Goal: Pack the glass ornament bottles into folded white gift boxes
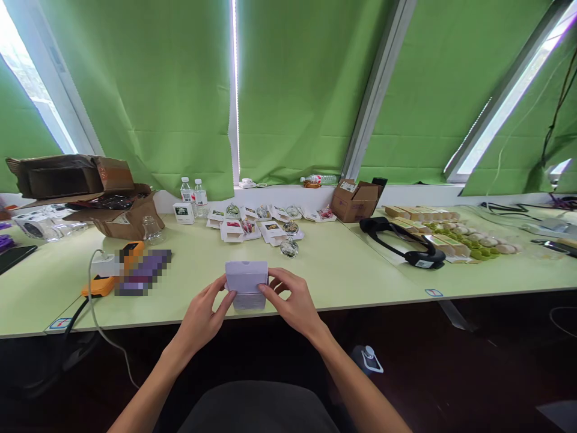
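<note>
Between my two hands is a small white carton (246,279) near the table's front edge, its lid flap raised and facing me. My left hand (205,313) pinches its left side, with the thumb at the front and the fingers behind. On the right side my right hand (291,299) grips it the same way, thumb on the front crease. What is inside the carton cannot be seen. Beyond it lie several opened white cartons (273,231) with clear round ornaments (289,248) beside them. One closed white carton (184,213) stands upright at the back left.
Brown cardboard boxes (119,219) stand at the left, near an orange power strip (100,285) with a cable. A black headset (401,240) lies to the right, before egg trays (484,249). Small water bottles (200,193) and a cardboard box (355,202) stand along the back.
</note>
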A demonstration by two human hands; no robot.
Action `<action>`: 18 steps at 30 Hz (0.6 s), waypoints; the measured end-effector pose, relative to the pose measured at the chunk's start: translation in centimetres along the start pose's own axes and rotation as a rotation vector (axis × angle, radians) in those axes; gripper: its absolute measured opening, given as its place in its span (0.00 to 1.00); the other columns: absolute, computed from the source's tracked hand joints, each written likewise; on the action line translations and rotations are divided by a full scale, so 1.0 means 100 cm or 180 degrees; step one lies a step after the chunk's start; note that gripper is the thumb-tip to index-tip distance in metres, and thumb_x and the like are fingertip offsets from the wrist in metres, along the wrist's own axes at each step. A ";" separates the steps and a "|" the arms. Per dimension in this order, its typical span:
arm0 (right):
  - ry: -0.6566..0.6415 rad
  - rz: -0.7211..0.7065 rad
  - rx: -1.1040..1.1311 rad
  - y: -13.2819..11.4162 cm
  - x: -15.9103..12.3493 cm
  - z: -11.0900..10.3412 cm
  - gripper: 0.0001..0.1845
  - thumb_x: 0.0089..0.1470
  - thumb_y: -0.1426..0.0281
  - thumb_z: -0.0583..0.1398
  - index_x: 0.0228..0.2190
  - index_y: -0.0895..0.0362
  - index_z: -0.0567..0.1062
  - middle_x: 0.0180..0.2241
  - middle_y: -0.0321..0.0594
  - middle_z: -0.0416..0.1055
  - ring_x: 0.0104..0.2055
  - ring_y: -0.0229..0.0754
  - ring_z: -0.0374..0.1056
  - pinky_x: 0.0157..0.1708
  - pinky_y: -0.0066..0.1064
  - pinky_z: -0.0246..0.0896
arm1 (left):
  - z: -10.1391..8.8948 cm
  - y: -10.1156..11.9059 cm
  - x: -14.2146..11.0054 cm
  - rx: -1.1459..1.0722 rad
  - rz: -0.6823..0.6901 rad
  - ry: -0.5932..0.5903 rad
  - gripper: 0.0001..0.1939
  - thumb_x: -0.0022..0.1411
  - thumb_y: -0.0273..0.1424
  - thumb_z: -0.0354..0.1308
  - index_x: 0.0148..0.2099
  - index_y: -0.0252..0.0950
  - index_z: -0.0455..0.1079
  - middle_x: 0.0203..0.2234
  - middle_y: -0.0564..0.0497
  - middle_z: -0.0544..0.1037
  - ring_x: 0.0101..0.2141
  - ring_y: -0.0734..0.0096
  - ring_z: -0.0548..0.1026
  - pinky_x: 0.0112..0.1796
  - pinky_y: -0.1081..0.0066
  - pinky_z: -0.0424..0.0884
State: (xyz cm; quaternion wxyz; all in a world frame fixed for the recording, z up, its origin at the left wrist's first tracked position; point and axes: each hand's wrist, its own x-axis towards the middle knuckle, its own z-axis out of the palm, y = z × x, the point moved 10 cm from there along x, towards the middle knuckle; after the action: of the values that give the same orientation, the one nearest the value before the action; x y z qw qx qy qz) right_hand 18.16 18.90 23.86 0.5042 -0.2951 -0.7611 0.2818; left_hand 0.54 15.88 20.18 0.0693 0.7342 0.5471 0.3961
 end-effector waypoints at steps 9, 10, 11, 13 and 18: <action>0.0062 -0.0028 -0.0060 0.002 -0.002 -0.001 0.18 0.56 0.66 0.60 0.49 0.53 0.71 0.43 0.42 0.73 0.30 0.37 0.69 0.29 0.30 0.71 | -0.001 0.000 0.002 -0.0411 -0.0139 -0.0037 0.19 0.67 0.39 0.49 0.57 0.41 0.64 0.48 0.46 0.75 0.44 0.62 0.75 0.45 0.63 0.71; 0.0062 -0.0030 -0.0076 0.002 -0.002 -0.001 0.18 0.56 0.66 0.60 0.49 0.53 0.71 0.43 0.42 0.73 0.30 0.38 0.69 0.29 0.31 0.71 | -0.001 0.000 0.002 -0.0476 -0.0169 -0.0051 0.19 0.67 0.39 0.49 0.57 0.41 0.64 0.48 0.47 0.75 0.44 0.63 0.75 0.45 0.63 0.72; 0.0047 -0.0025 -0.0093 0.002 -0.002 0.000 0.17 0.56 0.66 0.59 0.48 0.53 0.72 0.43 0.42 0.73 0.30 0.38 0.69 0.29 0.31 0.71 | -0.001 -0.001 0.002 -0.0548 -0.0202 -0.0065 0.19 0.67 0.39 0.49 0.57 0.41 0.64 0.48 0.47 0.75 0.44 0.63 0.75 0.45 0.63 0.72; 0.0003 -0.0005 -0.0119 0.002 -0.002 0.002 0.16 0.56 0.66 0.59 0.47 0.54 0.72 0.43 0.42 0.73 0.30 0.38 0.69 0.29 0.31 0.71 | 0.000 -0.002 0.002 -0.0691 -0.0253 -0.0089 0.19 0.67 0.39 0.48 0.58 0.42 0.63 0.50 0.47 0.74 0.45 0.63 0.74 0.45 0.64 0.72; -0.0023 -0.0005 -0.0103 0.002 -0.002 0.003 0.17 0.56 0.65 0.60 0.47 0.54 0.72 0.43 0.42 0.73 0.31 0.39 0.70 0.29 0.31 0.71 | 0.002 -0.004 0.002 -0.0737 -0.0321 -0.0123 0.19 0.67 0.39 0.48 0.59 0.43 0.62 0.52 0.48 0.72 0.47 0.63 0.73 0.47 0.63 0.71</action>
State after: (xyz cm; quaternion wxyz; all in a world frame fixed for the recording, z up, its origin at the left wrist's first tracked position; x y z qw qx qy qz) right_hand 17.95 18.82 23.48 0.4968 -0.3016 -0.7676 0.2701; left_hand 0.36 16.31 19.92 0.1840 0.7003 0.5325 0.4384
